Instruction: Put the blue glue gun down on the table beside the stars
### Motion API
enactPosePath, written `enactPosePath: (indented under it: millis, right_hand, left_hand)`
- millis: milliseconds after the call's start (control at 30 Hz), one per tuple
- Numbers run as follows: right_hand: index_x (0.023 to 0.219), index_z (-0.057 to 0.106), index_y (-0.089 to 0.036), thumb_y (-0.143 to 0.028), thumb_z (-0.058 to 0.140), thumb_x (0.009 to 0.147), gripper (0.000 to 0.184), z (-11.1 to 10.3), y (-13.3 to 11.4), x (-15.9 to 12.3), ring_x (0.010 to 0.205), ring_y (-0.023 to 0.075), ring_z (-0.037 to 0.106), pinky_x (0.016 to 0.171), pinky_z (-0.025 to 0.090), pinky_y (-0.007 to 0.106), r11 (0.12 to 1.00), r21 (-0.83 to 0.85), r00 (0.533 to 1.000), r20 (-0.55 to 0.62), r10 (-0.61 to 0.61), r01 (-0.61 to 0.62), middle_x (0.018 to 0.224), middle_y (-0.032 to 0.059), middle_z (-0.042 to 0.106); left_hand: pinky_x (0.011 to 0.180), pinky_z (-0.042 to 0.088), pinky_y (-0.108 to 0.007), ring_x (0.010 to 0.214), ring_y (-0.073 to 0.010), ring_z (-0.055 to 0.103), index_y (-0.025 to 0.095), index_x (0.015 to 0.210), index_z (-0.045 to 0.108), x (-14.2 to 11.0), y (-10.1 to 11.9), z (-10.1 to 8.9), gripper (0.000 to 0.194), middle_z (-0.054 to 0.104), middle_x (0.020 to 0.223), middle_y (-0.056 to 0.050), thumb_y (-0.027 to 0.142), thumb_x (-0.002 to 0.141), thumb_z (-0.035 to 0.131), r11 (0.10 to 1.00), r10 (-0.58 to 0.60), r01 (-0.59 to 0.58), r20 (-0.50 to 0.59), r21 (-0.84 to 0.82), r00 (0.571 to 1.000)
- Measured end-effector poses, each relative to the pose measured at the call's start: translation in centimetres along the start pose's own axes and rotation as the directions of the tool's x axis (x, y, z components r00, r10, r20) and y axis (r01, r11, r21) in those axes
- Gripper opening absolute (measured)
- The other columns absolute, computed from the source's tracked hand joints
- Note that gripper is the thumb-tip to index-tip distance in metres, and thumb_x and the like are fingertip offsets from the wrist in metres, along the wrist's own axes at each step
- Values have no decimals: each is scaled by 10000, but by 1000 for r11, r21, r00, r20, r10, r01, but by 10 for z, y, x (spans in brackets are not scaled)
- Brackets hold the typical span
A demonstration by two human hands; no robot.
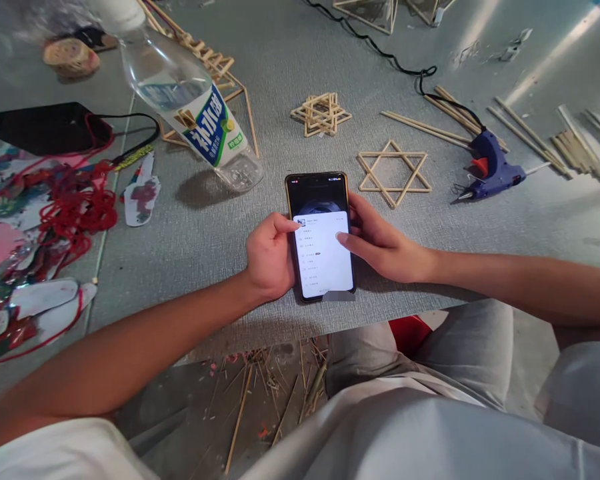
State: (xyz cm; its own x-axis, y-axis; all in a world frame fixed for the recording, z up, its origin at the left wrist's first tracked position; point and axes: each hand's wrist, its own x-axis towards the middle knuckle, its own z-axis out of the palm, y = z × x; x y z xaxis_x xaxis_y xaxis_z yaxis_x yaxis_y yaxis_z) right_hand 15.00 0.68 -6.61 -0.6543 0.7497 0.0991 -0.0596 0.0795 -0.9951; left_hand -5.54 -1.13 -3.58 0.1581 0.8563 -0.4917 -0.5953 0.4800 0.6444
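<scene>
A black smartphone (320,200) with a lit screen rests near the front edge of the grey table (280,73). My left hand (269,257) grips its left edge, fingers curled, thumb on the screen. My right hand (380,243) holds the right edge, its thumb touching the white menu on the screen. Just beyond the phone lie a flat stick star (394,173) and a stacked stick star (321,114).
A clear water bottle (190,107) stands left of the phone. A blue glue gun (490,170) with a black cord lies at the right among loose sticks (530,137). Red cord (75,207), paper cutouts and a black pouch (45,128) fill the left. Stick scraps litter the floor.
</scene>
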Motion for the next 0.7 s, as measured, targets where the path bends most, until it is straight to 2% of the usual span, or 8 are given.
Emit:
enactPosePath:
  millis: [133, 233, 367, 433, 567, 700]
  right_hand:
    - [1774, 246, -283, -453, 584, 1163, 719, -1, -1, 0, 1318, 229, 672, 1146, 638, 420, 1000, -25, 1000, -3, -9, 9, 1576, 118, 647]
    - [1763, 280, -302, -476, 581, 1164, 692, -1, -1, 0, 1285, 228, 671, 1146, 639, 427, 999, -45, 1000, -16, -1, 0, 1496, 97, 671]
    - [1751, 298, -318, -510, 598, 1155, 695, -1, -1, 0, 1271, 233, 671, 1149, 639, 441, 999, -32, 1000, -22, 5, -6, 1437, 93, 671]
    - [1761, 255, -320, -516, 679, 1112, 800, 1, 0, -1, 1285, 237, 685, 1119, 656, 428, 1000, -4, 1000, 1, 14, -14, 1469, 107, 651]
    - [1809, 103, -353, -465, 938, 904, 1236, 2, 0, -3, 1262, 266, 717, 1020, 693, 429, 999, -28, 1000, 17, 25, -25, 1534, 132, 602]
    - [1829, 34, -360, -434, 966, 865, 1343, 0, -1, -5, 1327, 301, 707, 1078, 682, 488, 997, -69, 999, 31, 26, -23, 1606, 158, 572]
  left_hand:
    - [1178, 620, -654, 1323, -445, 760, 222, 909, 711, -2, 2, 4, 284, 841, 1076, -133, 340, 656, 657, 999, -25, 26, -19, 36, 1000]
    - [1181, 625, -626, 1329, -435, 759, 237, 889, 688, -2, 3, 4, 255, 839, 1063, -126, 327, 652, 658, 999, -34, 35, -29, 31, 999]
    - [1177, 619, -656, 1327, -442, 758, 249, 927, 695, -3, 3, 5, 295, 833, 1035, -116, 333, 649, 646, 998, -47, 47, -25, 29, 999]
    - [1178, 612, -672, 1318, -449, 759, 246, 945, 709, -3, 3, 8, 327, 833, 1026, -124, 339, 641, 630, 998, -55, 56, -28, 22, 998]
    - [1180, 599, -690, 1301, -465, 762, 234, 938, 729, -5, 4, 10, 336, 836, 1028, -140, 352, 640, 630, 998, -59, 59, 2, 6, 998]
    - [1181, 602, -678, 1293, -461, 767, 223, 883, 720, -4, 3, 6, 275, 841, 1046, -142, 351, 650, 652, 999, -44, 44, -1, 22, 999]
